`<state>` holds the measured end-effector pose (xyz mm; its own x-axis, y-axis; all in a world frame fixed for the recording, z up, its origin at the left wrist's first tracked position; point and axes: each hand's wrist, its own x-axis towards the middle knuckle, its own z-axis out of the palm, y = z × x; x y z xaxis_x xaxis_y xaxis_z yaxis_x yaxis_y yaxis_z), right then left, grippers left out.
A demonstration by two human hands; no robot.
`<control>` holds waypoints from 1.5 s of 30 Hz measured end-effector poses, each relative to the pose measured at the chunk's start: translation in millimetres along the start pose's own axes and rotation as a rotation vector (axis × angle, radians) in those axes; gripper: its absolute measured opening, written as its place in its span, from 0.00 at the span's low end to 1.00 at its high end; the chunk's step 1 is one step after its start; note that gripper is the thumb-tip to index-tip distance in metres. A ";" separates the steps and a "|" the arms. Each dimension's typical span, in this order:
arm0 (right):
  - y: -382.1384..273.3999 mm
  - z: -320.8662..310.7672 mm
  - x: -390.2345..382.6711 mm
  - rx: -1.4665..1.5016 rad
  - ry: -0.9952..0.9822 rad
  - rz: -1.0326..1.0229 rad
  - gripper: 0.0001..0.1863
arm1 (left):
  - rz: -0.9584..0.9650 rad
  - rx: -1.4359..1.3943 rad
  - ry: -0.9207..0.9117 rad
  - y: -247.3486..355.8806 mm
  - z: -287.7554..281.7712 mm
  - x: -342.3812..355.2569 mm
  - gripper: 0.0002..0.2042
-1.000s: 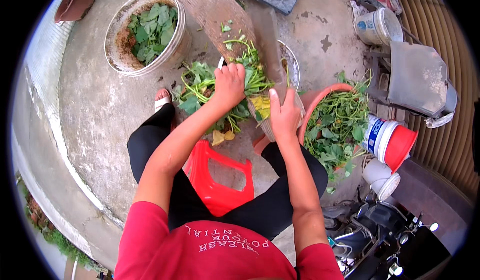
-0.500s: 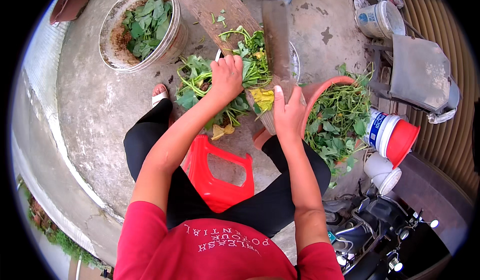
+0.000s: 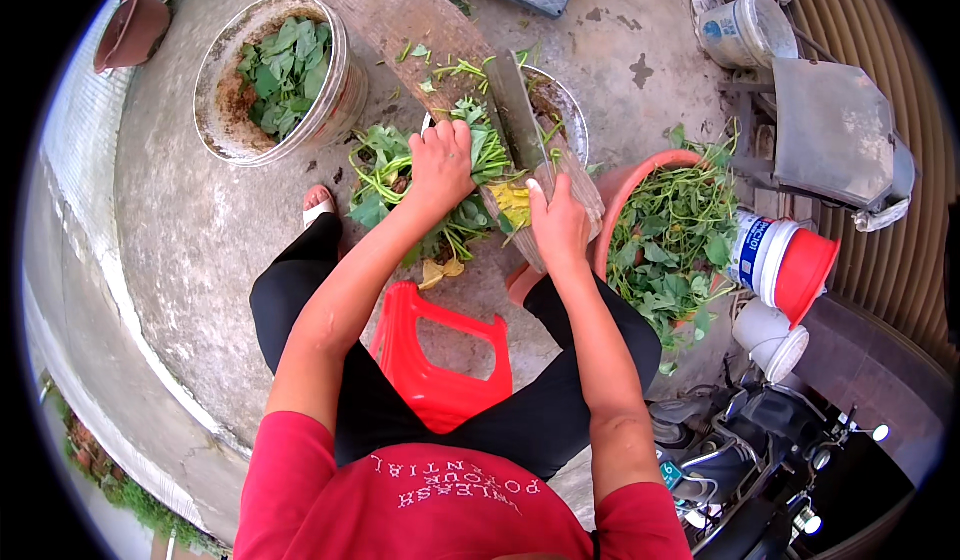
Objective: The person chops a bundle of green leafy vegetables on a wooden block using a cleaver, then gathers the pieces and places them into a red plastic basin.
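My left hand (image 3: pixel 442 165) is closed over a bunch of leafy green stems (image 3: pixel 488 150), pressing it onto a long wooden board (image 3: pixel 385 10). In my right hand (image 3: pixel 560 222) is the handle of a cleaver (image 3: pixel 517 110). Its blade stands nearly edge-on to the view, against the cut end of the bunch, just right of my left fingers. Chopped green bits (image 3: pixel 460 68) lie on the board beyond the blade. A yellow leaf (image 3: pixel 510 203) sits between my hands. More uncut greens (image 3: pixel 380 160) hang beside the board under my left wrist.
A dirty white bucket (image 3: pixel 350 90) of leaves stands at left. A round basin (image 3: pixel 583 125) is partly under the board. On the right are an orange tub (image 3: pixel 618 195) of greens, a red-and-white bucket (image 3: pixel 805 275) and a motorcycle (image 3: pixel 750 450). A red stool (image 3: pixel 440 380) is between my legs.
The cleaver, earlier blurred with its blade broad to the view, now stands nearly edge-on against the bunch. More cut bits show on the board. My left hand keeps its grip.
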<state>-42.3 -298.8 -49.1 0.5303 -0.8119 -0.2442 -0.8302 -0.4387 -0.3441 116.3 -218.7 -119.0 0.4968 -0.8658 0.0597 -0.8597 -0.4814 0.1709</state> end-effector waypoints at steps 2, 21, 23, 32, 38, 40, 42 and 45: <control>0.8 -1.9 0.6 0.048 0.034 0.041 0.21 | -0.005 0.007 0.028 0.3 1.6 -1.0 0.29; 1.2 -35.4 3.6 0.130 0.233 -0.016 0.18 | 0.123 -0.164 0.070 15.8 -37.4 9.5 0.23; -3.8 -44.2 -0.8 0.203 0.274 -0.031 0.18 | 0.128 -0.175 0.056 18.0 -49.6 25.2 0.24; -3.7 -22.6 -12.1 0.150 0.237 -0.129 0.19 | 0.067 -0.180 0.076 16.3 -14.6 42.5 0.28; 3.2 -3.0 -2.6 -0.018 0.107 -0.051 0.20 | -0.070 -0.195 -0.043 12.8 -26.4 25.8 0.40; 1.1 -4.3 -3.6 -0.019 0.095 -0.035 0.20 | -0.105 -0.145 -0.130 7.5 -29.8 17.7 0.45; -3.7 -5.2 -2.0 -0.019 0.081 -0.028 0.20 | -0.109 -0.142 -0.161 0.6 -25.5 13.1 0.49; -12.0 -13.3 -0.2 0.015 0.093 -0.077 0.20 | -0.014 -0.065 -0.152 -1.3 -16.9 10.4 0.47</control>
<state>-34.8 -298.6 -32.9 0.5731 -0.8089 -0.1314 -0.7847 -0.4954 -0.3726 124.6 -224.8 -102.0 0.4802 -0.8723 -0.0917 -0.8411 -0.4876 0.2341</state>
